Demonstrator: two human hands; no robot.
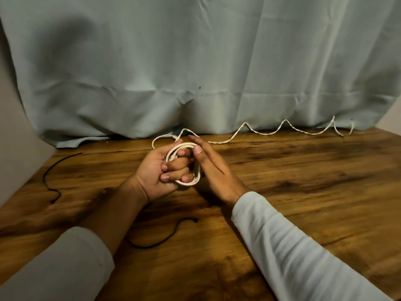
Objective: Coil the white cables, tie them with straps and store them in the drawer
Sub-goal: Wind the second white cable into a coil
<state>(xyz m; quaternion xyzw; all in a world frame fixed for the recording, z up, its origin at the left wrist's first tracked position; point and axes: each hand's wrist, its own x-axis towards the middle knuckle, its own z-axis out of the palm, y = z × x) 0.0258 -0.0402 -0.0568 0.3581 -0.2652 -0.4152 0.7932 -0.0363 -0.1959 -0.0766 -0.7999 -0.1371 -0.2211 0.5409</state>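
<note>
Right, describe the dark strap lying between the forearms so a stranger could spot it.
Start at the wooden table. On its near side, between the two forearms, a thin dark strap lies in a shallow curve. The other dark strap lies far left, beside the wall.

I count one white cable [260, 134], with the turns at its coiled end too bunched to number. There are two thin dark cords, one to the left [46, 179] and one nearer me [165, 242], and they look separate. Two hands are out, the left hand [152, 170] and the right hand [214, 170]. There is one wooden table [303, 181] and one grey cloth [195, 61].
</note>
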